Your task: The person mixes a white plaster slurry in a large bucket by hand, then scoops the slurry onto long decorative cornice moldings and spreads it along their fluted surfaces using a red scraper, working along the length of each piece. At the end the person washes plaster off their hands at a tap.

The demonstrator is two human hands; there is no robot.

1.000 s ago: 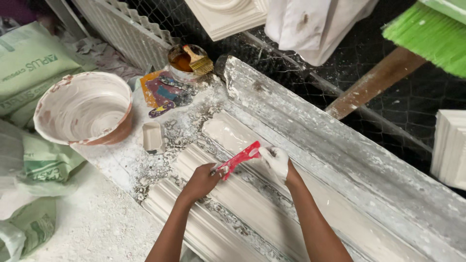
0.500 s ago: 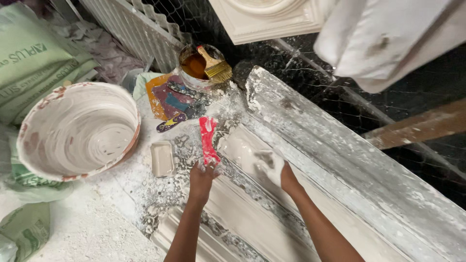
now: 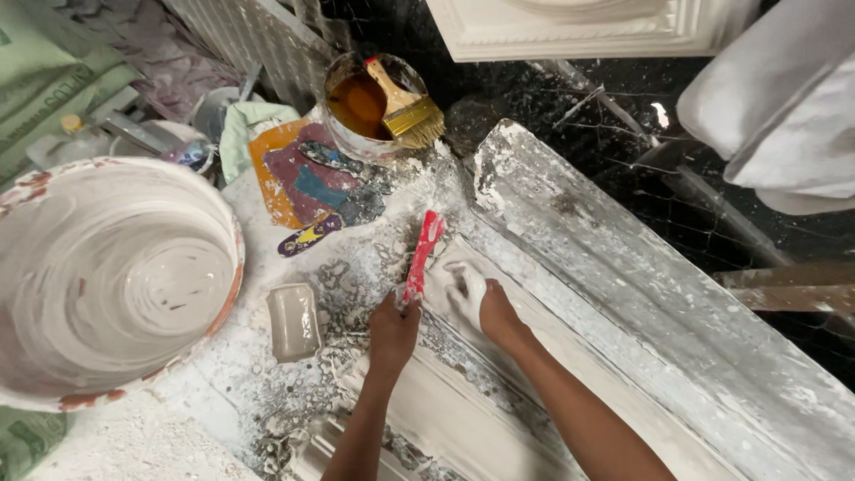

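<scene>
- Left hand (image 3: 394, 328) closed around the lower end of a red scraper (image 3: 422, 256); we note the fingers wrapped tight on the handle, the tool rising up and away from the hand toward the far end of the work.
- Long axis of the red scraper runs nearly straight away from us, leaning slightly to the right at its tip; the tip lies on the plaster-caked end of the white moulding (image 3: 499, 419).
- Right hand (image 3: 476, 301) sits just beside the scraper, to its right, fingers coated in white plaster and pressed flat and together against the moulding surface; it pinches nothing that we can see.
- Both hands are close together, the right touching the moulding, the left a little nearer to us and to the left. The scraper blade lies ahead of the left hand, between the two hands' lines.
- Moulding runs diagonally from lower centre toward the upper middle, set in a long grey trough-like mould (image 3: 641, 294) crusted with dried plaster.
- Left of the hands: a small whitish rectangular block (image 3: 293, 321) on the spattered table (image 3: 223, 374), and a large plaster-smeared bowl (image 3: 53, 374), well apart from both hands.
- Farther off: a tin of brown liquid (image 3: 356, 111) with a wide paintbrush (image 3: 410, 109) resting across it.
</scene>
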